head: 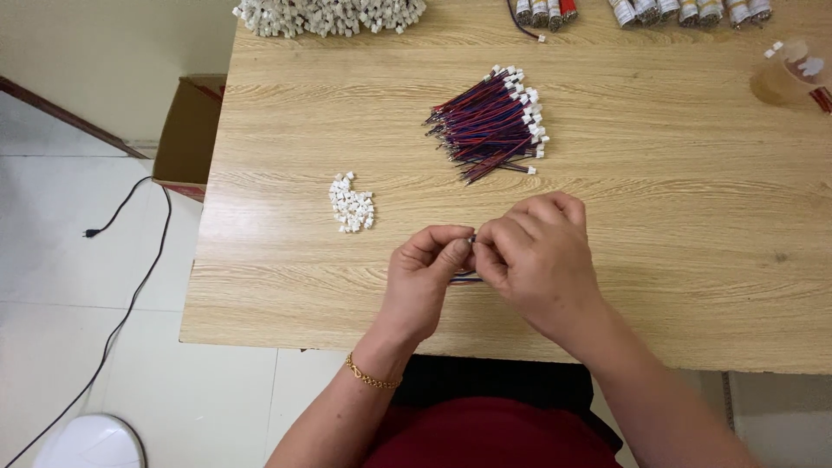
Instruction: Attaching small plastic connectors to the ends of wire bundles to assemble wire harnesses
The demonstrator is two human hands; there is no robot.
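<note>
Tabletop of pale wood grain fills most of the view and bears everything else. Largest on it is the fanned bundle of red-and-blue wire leads, each tipped with a small white connector, lying well apart from the hands toward the far side. Beyond that, at the far edge, sit a heap of white connector housings and a row of small cylindrical parts, partly cut off by the frame. Nearer, to the left of the hands, lies a little pile of loose white plastic housings. Both hands meet over the near middle of the table: the left hand, with a gold chain bracelet at the wrist, and the right hand are each pinched shut on a single short wire lead, which shows only as a sliver of red and blue between and below the fingertips. The lead looks very light and limp, so it likely flops unless it is held close to its end; its bare tip seems fine and easily bent, so a thumb-and-forefinger pinch just behind the tip appears the sound place to take it.
</note>
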